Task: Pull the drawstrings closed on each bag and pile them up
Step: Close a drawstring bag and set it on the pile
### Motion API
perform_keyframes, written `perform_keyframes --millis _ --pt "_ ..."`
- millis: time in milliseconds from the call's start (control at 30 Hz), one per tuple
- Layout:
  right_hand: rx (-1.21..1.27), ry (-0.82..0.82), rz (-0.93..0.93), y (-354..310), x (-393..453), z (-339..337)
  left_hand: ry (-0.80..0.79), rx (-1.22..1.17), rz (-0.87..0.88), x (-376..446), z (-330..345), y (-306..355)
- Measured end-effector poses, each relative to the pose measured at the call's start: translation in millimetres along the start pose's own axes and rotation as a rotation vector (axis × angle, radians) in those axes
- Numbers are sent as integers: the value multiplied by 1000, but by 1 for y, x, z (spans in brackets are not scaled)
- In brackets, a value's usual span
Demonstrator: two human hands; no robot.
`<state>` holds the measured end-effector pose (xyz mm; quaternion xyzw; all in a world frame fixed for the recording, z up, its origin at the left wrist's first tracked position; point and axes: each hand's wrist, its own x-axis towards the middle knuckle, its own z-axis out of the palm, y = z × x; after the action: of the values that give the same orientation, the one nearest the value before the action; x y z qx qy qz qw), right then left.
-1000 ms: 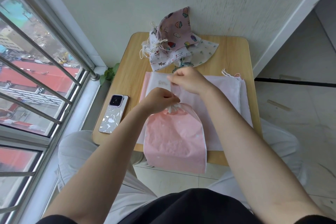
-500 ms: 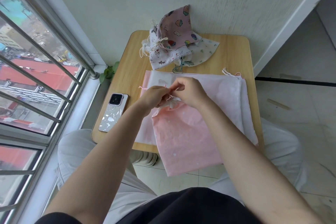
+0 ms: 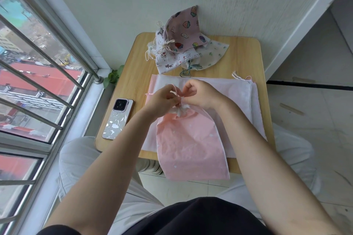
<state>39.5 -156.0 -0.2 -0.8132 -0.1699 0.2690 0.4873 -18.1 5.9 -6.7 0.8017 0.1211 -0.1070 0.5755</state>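
Pink bag (image 3: 191, 145) was seen nearest, lower half hung over the near table edge (image 3: 122, 150), upper half laid on the stack; prob. kept that way so the neck sat at a handy height w/ no need to lift the whole bag. Neck (image 3: 180, 111) was bunched into tight white gathers just under both hands, so mouth judged nearly or fully closed. Bag looked flat and limp; no contents could be made out, judged empty. Left hand (image 3: 162, 101) was curled at the neck's left side, fingers narrow and pinched on the gathered top or cord — which of the two couldn't be told. Right hand (image 3: 200, 95) was curled likewise, fingertips drawn in tight on what looked like a pale pink cord (image 3: 178, 94) between the hands. Hands were nearly touching, apparently so cord could be drawn against the held neck, or tied; not clear which. A loose cord end (image 3: 150, 93) was noted poking out left of the left hand. Beneath lay flat, open-looking bags (image 3: 238, 97), white over pink, cords (image 3: 237, 76) trailing at far right corner; judged still to be cinched. Phone (image 3: 117, 120) was laid aside at left, clear of the work. Farthest, against the wall, printed bags (image 3: 179, 44) were heaped w/ necks cinched: the finished pile, judged the pink bag's next stop.
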Motion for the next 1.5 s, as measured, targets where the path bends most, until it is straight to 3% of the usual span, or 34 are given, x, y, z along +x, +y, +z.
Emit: perform_keyframes --millis 267,433,567,900,1000,1167,1367,1500 --pt "-39 40 -19 -6 -7 5 15 94 -10 6 -9 5" --pt "8 29 -43 -7 -10 9 -69 132 -23 7 -18 7" --pt "-90 5 -51 -9 -9 5 -113 183 -49 6 -18 12" --pt "-64 97 -55 -1 -7 8 -105 92 -110 2 -21 16" --pt "-55 119 -37 -1 -8 12 -73 104 -124 -1 -19 18" --pt "-77 172 -28 1 -4 16 117 199 -137 4 -13 16" --pt "-90 214 -18 5 -4 17 42 438 -135 7 -9 18" --pt "-147 226 -14 4 -4 18 78 497 -89 6 -4 17"
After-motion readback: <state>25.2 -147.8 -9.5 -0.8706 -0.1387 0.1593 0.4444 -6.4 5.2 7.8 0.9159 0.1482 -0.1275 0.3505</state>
